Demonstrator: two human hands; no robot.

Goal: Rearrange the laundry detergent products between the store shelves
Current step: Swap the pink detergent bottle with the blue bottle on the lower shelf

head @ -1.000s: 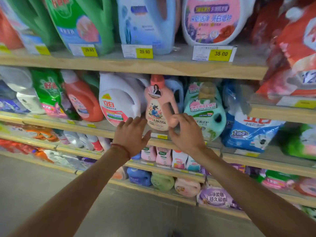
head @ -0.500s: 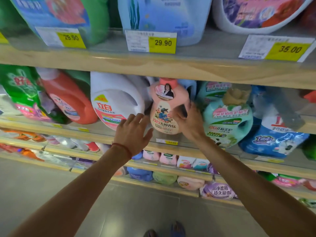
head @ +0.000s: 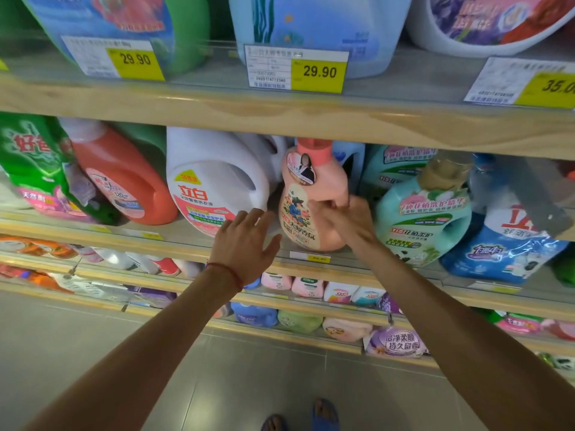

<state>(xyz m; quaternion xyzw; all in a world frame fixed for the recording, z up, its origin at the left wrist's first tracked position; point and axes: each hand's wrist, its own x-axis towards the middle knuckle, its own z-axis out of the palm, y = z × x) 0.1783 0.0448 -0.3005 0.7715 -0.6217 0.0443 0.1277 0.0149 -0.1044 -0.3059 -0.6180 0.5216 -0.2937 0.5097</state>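
A: Head view, nearest first: what's at the bottom?

B: Two feet in blue sandals (head: 325, 413) on a grey tiled floor (head: 93, 353), and both bare forearms reaching up and forward from the lower corners

A: And the left hand?

B: The left hand (head: 245, 247), with a red string bracelet (head: 228, 272) at the wrist, is spread flat with its fingers loose and apart, holding nothing. It hovers in front of the middle shelf (head: 140, 236), just left of the pink detergent bottle (head: 306, 197) and below the white jug (head: 214, 181)

A: The right hand?

B: The right hand (head: 348, 219) is at the pink bottle's right side, fingers curled in at its handle. It is blurred, so I'd say it looks like a grasp on the handle, but how firm I cannot tell

A: Where does the bottle stand?

B: Upright near the front edge of the middle shelf, above a small yellow price tag (head: 311, 258), between the white jug and a teal softener bottle (head: 426, 219). Its red cap (head: 314, 149) nearly meets the underside of the upper shelf (head: 280, 116)

A: Farther along?

B: Left of the white jug sits an orange-red jug (head: 124, 178) and a green bag (head: 34, 166); right of the teal bottle, a blue bag (head: 504, 250). On the upper shelf stand a green jug (head: 183, 29), a light blue jug (head: 320, 23) and a white tub (head: 485, 23), behind tags reading 29.90, 29.90 and 35

A: Below?

B: Lower shelves hold small pink, blue and green bottles
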